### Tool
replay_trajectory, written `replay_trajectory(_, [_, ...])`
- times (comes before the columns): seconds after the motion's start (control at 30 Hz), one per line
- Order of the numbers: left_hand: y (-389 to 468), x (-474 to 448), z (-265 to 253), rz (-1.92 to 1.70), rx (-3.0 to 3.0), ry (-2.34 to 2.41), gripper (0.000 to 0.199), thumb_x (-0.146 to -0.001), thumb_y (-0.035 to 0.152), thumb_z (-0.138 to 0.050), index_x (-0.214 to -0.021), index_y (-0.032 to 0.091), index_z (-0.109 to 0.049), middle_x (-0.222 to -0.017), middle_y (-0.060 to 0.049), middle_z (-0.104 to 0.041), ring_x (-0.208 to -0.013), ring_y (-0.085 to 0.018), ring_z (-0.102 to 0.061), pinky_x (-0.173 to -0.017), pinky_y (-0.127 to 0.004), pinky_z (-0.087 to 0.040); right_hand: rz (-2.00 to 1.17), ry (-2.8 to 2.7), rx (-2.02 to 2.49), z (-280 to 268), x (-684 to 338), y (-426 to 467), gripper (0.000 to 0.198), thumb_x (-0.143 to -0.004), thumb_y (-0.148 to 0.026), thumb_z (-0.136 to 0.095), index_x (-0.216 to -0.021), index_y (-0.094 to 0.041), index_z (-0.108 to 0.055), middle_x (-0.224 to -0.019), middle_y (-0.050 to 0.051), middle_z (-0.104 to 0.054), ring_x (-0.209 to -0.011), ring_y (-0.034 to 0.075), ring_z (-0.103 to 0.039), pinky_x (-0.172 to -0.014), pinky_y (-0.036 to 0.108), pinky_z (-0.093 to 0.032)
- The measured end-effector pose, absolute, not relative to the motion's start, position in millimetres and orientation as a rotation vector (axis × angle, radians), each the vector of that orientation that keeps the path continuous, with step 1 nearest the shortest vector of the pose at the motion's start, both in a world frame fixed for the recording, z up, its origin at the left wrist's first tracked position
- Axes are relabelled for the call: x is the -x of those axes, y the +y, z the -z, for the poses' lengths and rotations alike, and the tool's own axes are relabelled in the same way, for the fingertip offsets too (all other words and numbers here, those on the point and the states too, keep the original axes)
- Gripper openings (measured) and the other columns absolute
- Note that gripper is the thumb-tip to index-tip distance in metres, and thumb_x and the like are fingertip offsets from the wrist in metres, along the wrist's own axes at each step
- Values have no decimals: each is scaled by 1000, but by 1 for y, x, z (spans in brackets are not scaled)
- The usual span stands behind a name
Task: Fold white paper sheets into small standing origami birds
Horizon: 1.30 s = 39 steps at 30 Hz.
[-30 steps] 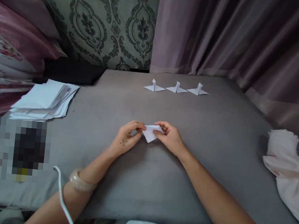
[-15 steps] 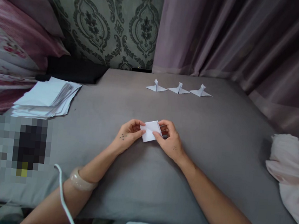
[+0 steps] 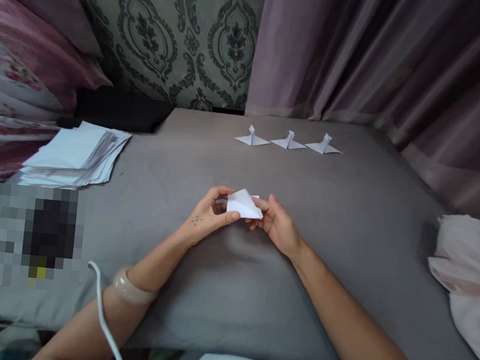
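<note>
While the left hand (image 3: 206,215) holds folded paper (image 3: 241,206), paper figures (image 3: 289,143) stand beyond.

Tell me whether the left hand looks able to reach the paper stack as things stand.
Probably yes: only gray cloth shows between the left hand and the paper stack, off to its left. But that hand holds the folded paper, so it would likely have to let go first.
</note>
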State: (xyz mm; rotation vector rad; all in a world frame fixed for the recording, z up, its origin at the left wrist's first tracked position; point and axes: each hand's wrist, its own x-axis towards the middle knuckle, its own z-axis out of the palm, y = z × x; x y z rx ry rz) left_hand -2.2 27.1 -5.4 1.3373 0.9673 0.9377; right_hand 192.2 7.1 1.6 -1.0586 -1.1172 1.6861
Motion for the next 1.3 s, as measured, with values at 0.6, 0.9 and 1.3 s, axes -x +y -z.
replay_trajectory(0.6, [33,0,1,-1212,-1135,968,17,-81,35,-67,-88,20,-64,-99,-4,-65,-97,-17,-58,-89,-31,-44,-1588,-1024,1147,8,-192,6,31,-77,-41,-67,-100,-21,-73,-82,2,-68,-64,10,-56,-63,26,-45])
replay_trajectory(0.9, [28,-7,7,-1323,-1105,1108,20,-88,37,-59,-95,20,-53,-69,5,-52,-53,-6,-43,-50,-17,-36,-1617,-1207,1163,-8,-175,-5,43,-82,-57,-60,-90,-18,-72,-64,-2,-56,-49,6,-44,-48,24,-33])
replay_trajectory(1.3, [17,-19,1,-1144,-1032,963,29,-87,43,-59,-100,19,-50,-74,3,-57,-52,-8,-52,-48,-19,-44,-1738,-966,978,1,-168,-3,32,-74,-43,-76,-95,-20,-69,-74,-1,-63,-64,10,-55,-59,25,-42])
